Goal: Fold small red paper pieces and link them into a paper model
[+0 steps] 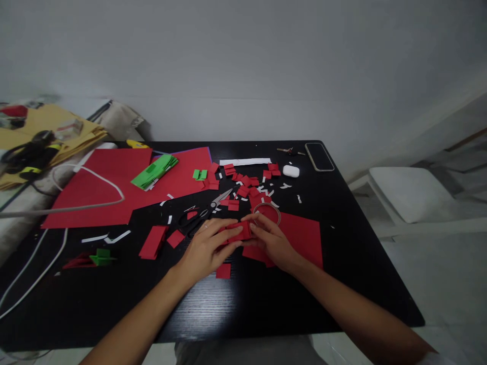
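Between my two hands is a small folded piece of red paper (pixel 239 231). My left hand (pixel 213 243) grips its left side with the fingers stretched along it. The fingertips of my right hand (pixel 268 238) pinch its right end. Black-handled scissors (pixel 213 205) lie half open just beyond my left hand. A roll of tape (pixel 279 215) rests on red sheets (pixel 300 235) beside my right hand. One red paper square (pixel 223 270) lies on the table below my left hand, and another red square (pixel 175 239) is to its left.
Small folded red pieces (pixel 243 190) and white paper scraps are scattered at the middle. Large red sheets (pixel 102 187) carry a green paper stack (pixel 155 171). A phone (pixel 319 156), white earbud case (pixel 291 171) and keys (pixel 291 151) sit back right. White cables (pixel 61 208) cross the left side.
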`<state>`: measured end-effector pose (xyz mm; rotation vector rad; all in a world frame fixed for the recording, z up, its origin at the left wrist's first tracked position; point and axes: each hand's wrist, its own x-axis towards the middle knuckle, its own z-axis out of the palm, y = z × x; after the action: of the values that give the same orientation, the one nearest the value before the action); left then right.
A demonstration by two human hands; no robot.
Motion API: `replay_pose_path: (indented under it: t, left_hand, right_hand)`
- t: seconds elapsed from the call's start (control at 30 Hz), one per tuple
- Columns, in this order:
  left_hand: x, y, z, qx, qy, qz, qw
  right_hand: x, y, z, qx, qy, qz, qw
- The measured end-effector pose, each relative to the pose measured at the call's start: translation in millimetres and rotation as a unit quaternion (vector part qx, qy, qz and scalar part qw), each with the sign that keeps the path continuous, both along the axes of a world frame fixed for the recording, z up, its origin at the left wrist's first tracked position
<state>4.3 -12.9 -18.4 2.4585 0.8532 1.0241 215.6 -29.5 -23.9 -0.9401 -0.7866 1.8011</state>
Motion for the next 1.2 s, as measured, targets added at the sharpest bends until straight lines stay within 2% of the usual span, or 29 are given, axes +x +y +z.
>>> replay_pose_path:
  t: [0.17, 0.4, 0.5, 0.57, 0.63, 0.73, 1.03, 1.2]
  left_hand:
    - [1.0, -0.1, 1.9, 0.002, 0.008, -0.019, 1.000]
    - [1.4, -5.8, 9.1, -0.023, 0.002, 0.002, 1.000]
    - [1.3, -7.0, 9.6, -0.096, -0.042, 0.048, 0.993]
    - [1.2, -6.2, 8.1, -0.171, -0.080, 0.085, 0.978]
    - [1.2, -4.3, 6.2, -0.245, -0.105, 0.093, 0.959]
    - [1.1, -1.6, 4.7, -0.306, -0.123, 0.086, 0.940]
    - [3.7, -3.5, 4.6, -0.282, -0.157, 0.095, 0.942]
    - [4.8, -4.5, 3.4, -0.352, -0.152, 0.096, 0.919]
  right_hand:
    - [-0.9, -2.0, -0.6, 0.035, -0.040, 0.005, 0.999]
    - [-1.6, -4.4, -1.5, 0.089, -0.114, 0.006, 0.990]
    - [-1.9, -7.3, 0.8, 0.133, -0.144, -0.008, 0.981]
    - [-1.7, -9.5, 4.0, 0.162, -0.168, -0.013, 0.972]
    - [-1.3, -10.8, 7.5, 0.176, -0.185, -0.016, 0.967]
    - [-0.9, -11.1, 10.8, 0.176, -0.191, -0.020, 0.965]
    - [-1.3, -10.6, 6.4, 0.186, -0.179, -0.012, 0.966]
    - [0.9, -5.2, 4.5, 0.151, -0.175, 0.009, 0.973]
